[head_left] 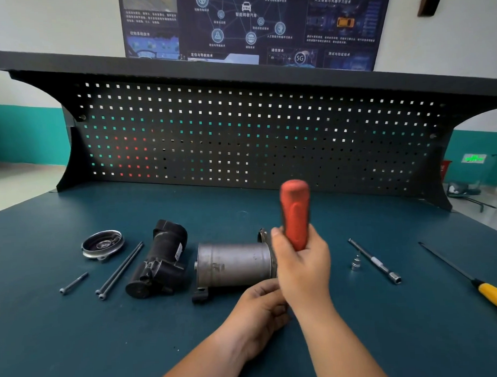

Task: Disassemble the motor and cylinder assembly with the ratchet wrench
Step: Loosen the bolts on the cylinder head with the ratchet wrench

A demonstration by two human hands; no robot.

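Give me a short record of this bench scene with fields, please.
right hand: grips the red wrench handle, upright, at the grey cylinder right end
left hand: against the cylinder's near right edge; fingers partly hidden
left of cylinder: black motor housing, two long bolts, one short bolt, round cap
right of cylinder: socket, extension bar, yellow-handled screwdriver
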